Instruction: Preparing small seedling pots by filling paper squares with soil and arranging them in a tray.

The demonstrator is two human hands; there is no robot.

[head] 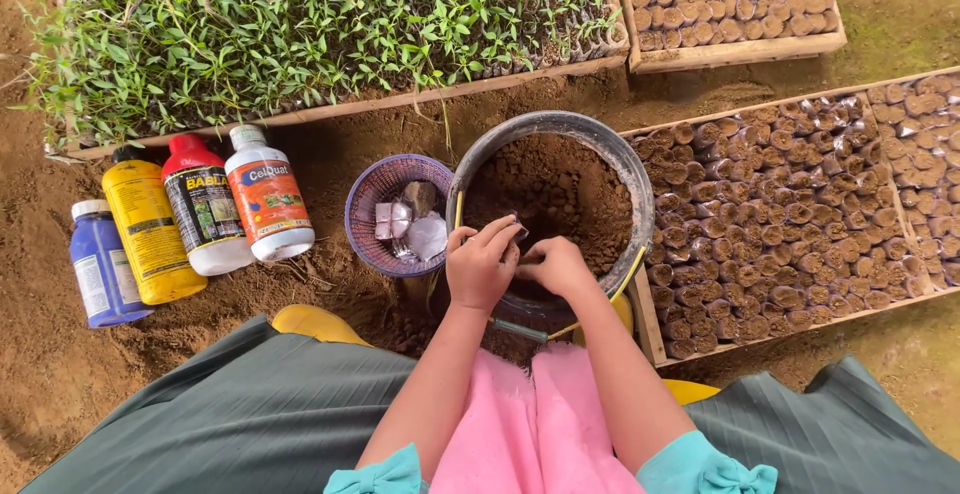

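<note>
**Both hands meet over a bucket of soil**

On the bare ground at the left lie four bottles side by side: a blue bottle [99, 263], a yellow bottle [152, 228], a red-capped dark bottle [203, 206] and a white-capped orange-labelled bottle [266, 194]. Behind them, along the top edge, a wooden tray of green seedlings [300, 24] stretches across. Right of the bottles sits a purple basket [372, 216] holding small clear plastic bags [412, 229], touching the rim of a dark bucket [632, 179] filled with brown soil [560, 189].

At the bucket's near rim, the left hand [480, 266] curls its fingers [497, 231] around a small bag [520, 233], which pokes out just past the fingertips. The right hand [558, 266] presses close beside it, fingers bent down toward the soil; whether they grip anything cannot be told.

Right of the bucket, wooden trays of soil-filled bags [790, 214] cover the ground.
</note>
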